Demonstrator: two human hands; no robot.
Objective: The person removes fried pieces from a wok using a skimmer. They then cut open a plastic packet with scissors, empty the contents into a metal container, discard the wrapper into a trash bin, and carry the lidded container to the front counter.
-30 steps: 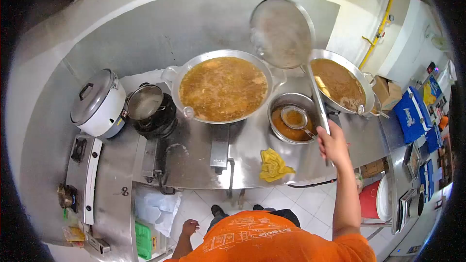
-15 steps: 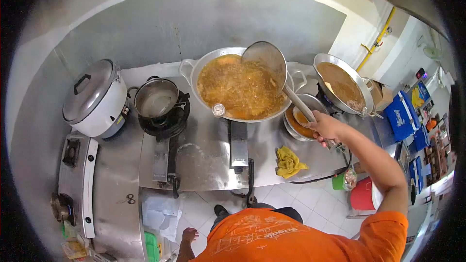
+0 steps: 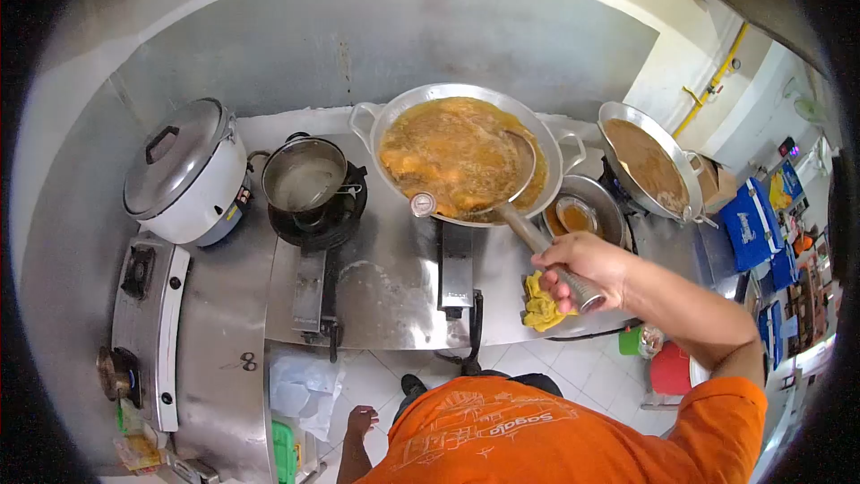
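Beyond the fingers of the right hand [image 3: 593, 267], wrapped round its handle [image 3: 524, 228], the skimmer [image 3: 534, 167] dips into the wok [image 3: 554, 161] (left hand [image 3: 362, 419] low, half-open); lifting it would likely call for a level wrist.

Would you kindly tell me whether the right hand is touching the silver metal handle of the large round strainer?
Touching. The head view shows the right hand with its fingers curled around the silver metal handle.
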